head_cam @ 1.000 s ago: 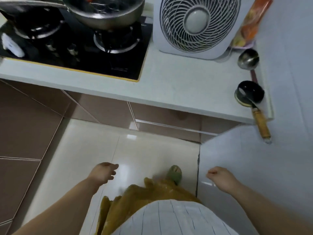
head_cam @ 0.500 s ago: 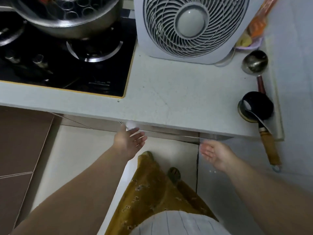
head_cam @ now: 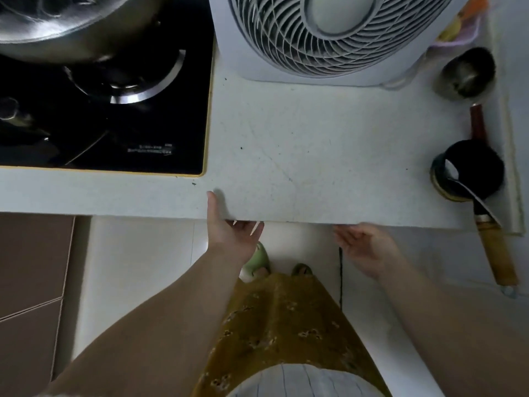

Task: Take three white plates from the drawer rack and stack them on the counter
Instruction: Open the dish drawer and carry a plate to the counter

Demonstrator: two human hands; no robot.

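Observation:
No white plates and no drawer rack show in the head view; the counter's front edge hides the cabinet fronts below it. The pale counter (head_cam: 315, 156) fills the middle of the view. My left hand (head_cam: 229, 230) is at the counter's front edge, thumb resting on top and fingers reaching under the lip, holding nothing. My right hand (head_cam: 363, 242) is just below the edge to the right, palm up, fingers apart and empty.
A black gas hob (head_cam: 114, 116) with a steel pot (head_cam: 65, 21) takes the counter's left. A white fan (head_cam: 329, 38) stands at the back. At the right lie a steel ladle (head_cam: 465, 74) and a black ladle with a wooden handle (head_cam: 472, 170). Brown cabinet fronts (head_cam: 31, 267) are at lower left.
I have stepped closer and the view now looks straight down on the counter. Both hands rose from low above the floor to the counter's front edge.

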